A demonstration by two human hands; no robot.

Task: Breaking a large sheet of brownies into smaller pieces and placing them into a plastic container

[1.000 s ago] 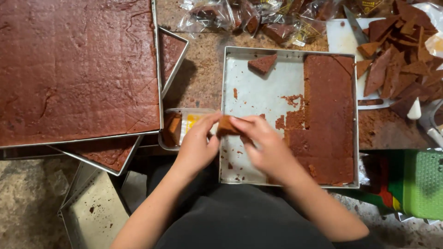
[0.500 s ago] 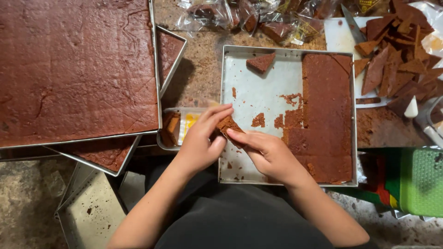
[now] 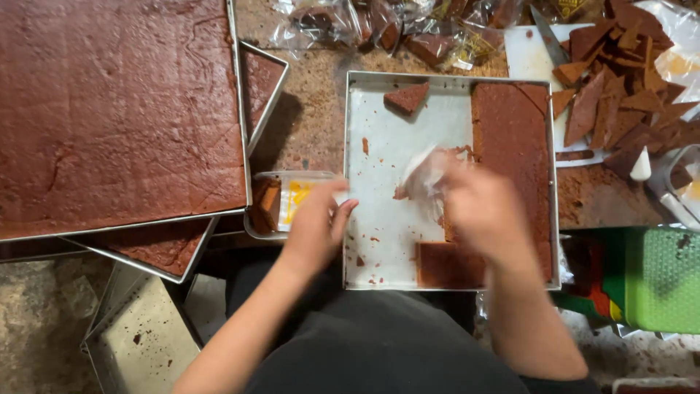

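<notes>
My left hand (image 3: 317, 219) hovers with fingers apart over the left rim of a metal tray (image 3: 394, 124), beside a small clear plastic container (image 3: 292, 197) that has a brown cake piece (image 3: 266, 204) in it. My right hand (image 3: 485, 211) is blurred over the middle of the tray and grips a whitish, crumpled clear plastic wrapper (image 3: 425, 175). A long brown cake slab (image 3: 510, 131) fills the tray's right side. A small triangular piece (image 3: 407, 98) lies at its top.
A large tray of uncut brown cake (image 3: 117, 109) lies at the left, stacked over other trays. Cut cake pieces (image 3: 612, 87) and a knife (image 3: 547, 36) lie on a white board at top right. Wrapped pieces (image 3: 379, 25) are at the top, a green basket (image 3: 660, 281) at the right, and used metal trays (image 3: 138, 343) below left.
Both hands held a small brown cake piece together at the tray's left edge. Now they are apart: my right hand has moved right with a plastic wrapper, and my left holds nothing.
</notes>
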